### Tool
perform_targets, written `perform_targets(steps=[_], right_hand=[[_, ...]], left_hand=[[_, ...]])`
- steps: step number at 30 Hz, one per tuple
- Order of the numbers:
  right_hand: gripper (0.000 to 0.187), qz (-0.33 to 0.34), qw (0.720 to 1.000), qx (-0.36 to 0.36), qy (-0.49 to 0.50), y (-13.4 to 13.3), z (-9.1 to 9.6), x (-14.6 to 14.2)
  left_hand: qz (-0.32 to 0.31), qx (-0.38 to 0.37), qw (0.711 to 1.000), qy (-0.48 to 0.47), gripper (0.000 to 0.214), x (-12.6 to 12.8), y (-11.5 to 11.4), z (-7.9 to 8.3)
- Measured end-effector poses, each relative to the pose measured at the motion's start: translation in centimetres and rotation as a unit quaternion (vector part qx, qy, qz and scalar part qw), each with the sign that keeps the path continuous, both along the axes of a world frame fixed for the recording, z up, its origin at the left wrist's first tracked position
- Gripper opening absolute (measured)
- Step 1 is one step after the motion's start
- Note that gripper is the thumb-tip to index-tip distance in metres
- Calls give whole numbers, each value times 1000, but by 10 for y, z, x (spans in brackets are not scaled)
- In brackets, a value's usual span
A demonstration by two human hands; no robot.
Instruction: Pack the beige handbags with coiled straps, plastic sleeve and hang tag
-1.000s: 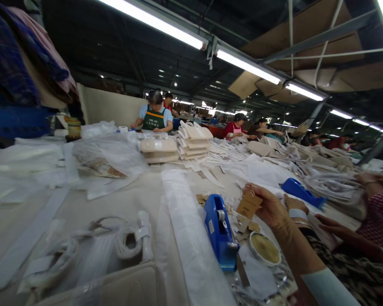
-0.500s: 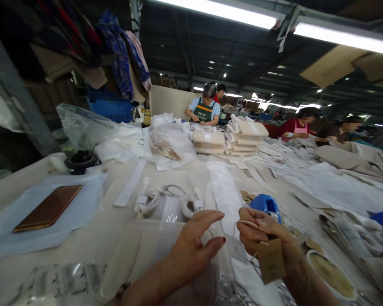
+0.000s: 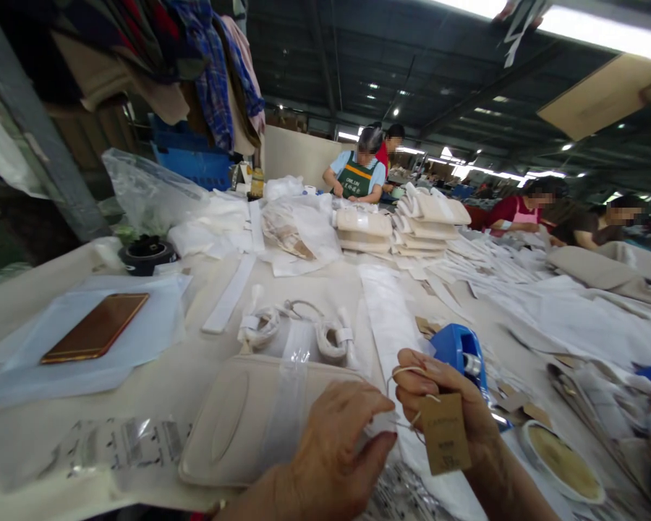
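Observation:
In front of me lies a cream bag (image 3: 228, 412), flat, with a clear plastic band around its middle and two wrapped strap coils (image 3: 333, 340) at its top edge. My right hand (image 3: 439, 380) is closed on the looped string of a brown card hang tag (image 3: 445, 434), which dangles below the fingers with its printed side facing me. My left hand (image 3: 339, 449) is over the bag's right end, thumb and forefinger curved and a little apart. Their tips are close to the tag's string; whether they touch it is unclear.
A blue tape dispenser (image 3: 458, 354) stands just beyond my right hand, a round tub (image 3: 561, 459) to its right. At left a brown phone (image 3: 98, 325) lies on pale sheets. Stacked cream bags (image 3: 428, 221) stand at the back; a co-worker in a green apron (image 3: 358, 177) is behind them.
My left hand has moved down, and its thumb and forefinger have come closer together near the string. The right hand still holds the tag, now turned more squarely towards me. The view has shifted.

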State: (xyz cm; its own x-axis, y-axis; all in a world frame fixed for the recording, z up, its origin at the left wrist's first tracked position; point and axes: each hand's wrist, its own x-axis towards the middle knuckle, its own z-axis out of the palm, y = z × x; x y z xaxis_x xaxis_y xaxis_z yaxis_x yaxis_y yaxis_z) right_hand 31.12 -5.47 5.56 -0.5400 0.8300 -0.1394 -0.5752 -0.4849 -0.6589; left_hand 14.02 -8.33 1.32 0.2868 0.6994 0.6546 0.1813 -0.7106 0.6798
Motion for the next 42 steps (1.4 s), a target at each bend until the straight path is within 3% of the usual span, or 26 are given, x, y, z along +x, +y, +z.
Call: perform_targets(steps=[2,4,7,15,19,23,28,31,37,40,42], right_hand=[[23,-19,1000,-18,4,0,-4,-5],[23,-38,999,-26,-4,-1,-8,-9],[23,-57,998,-26,-21,-2,-16,-13],[23,-147,982,27,-115,-15,-31,-12],[33,-128,978,81,-142,-32,-43,-6],[59,-129,971,70,-189,-45,-49,-5],[53,-63,964,50,-252,-46,-45,-1],[52,-44,955,79,-283,-44,-48,5],[42,-90,910,183,-361,-44,-55,12],[35,-123,882,222,-398,-44,-45,16],[32,-142,878,219,-401,-44,-37,18]], left_hand=[[-23,-134,990,-34,22,13,-6,-5],[-31,-287,952,-100,20,26,-9,-10],[-29,-397,901,-174,17,36,-7,-13],[-37,-441,885,-142,17,22,0,-2],[-10,-452,882,-136,19,19,4,1],[-39,-478,862,-163,23,13,13,13],[-58,-482,869,-92,21,-10,25,35],[-107,-530,838,-72,22,-25,28,40],[-216,-625,738,-136,17,-36,36,45],[-253,-629,717,-164,15,-37,40,56],[-270,-622,716,-166,15,-38,42,65]])
